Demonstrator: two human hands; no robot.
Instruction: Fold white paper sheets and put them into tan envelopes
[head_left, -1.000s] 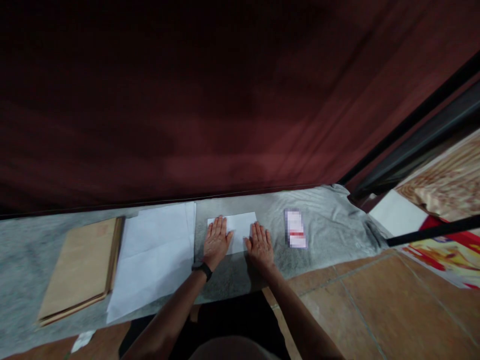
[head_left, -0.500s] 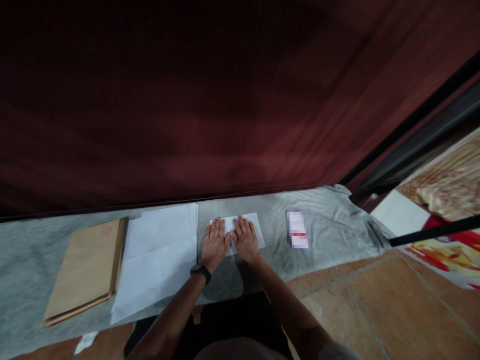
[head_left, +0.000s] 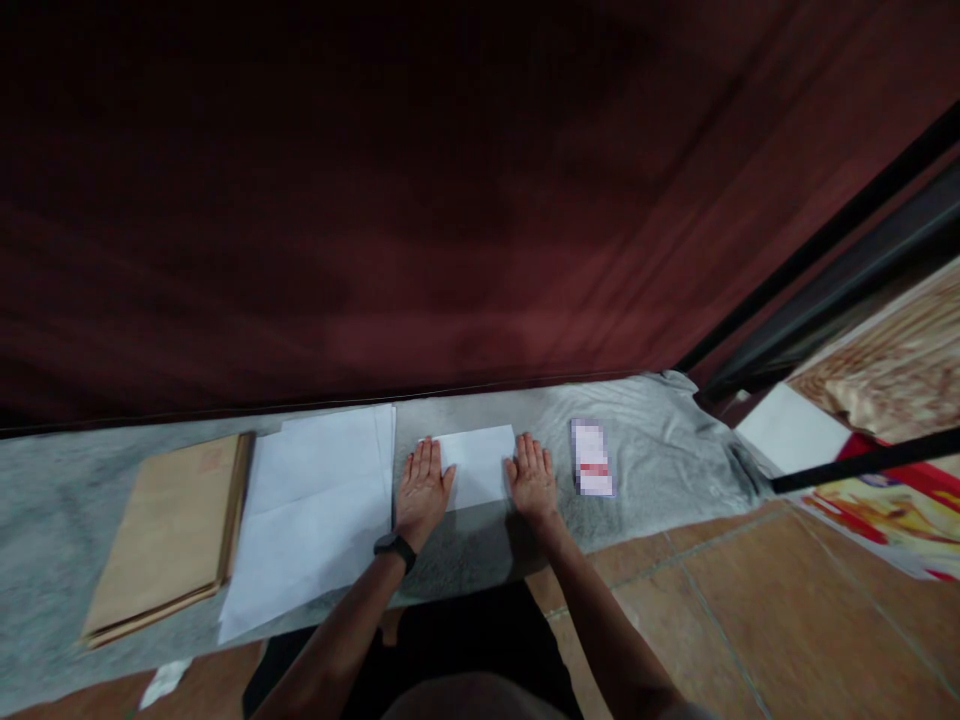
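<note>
- Spreading apart, your bare left hand (head_left: 422,495) and bare right hand (head_left: 534,487) bracket the small white paper rectangle (head_left: 478,465), lying flat on the grey fleecy cloth (head_left: 469,550).
- The left covers the rectangle's left end, the right sits at its right edge; all fingers are straight, released, grasping nothing.
- Half a second ago your right hand is mid-rectangle beside the left thumb; this smoothing stroke seems to have reached the edge.
- Large white paper sheets (head_left: 319,510) lie left of the rectangle, unmoved.
</note>
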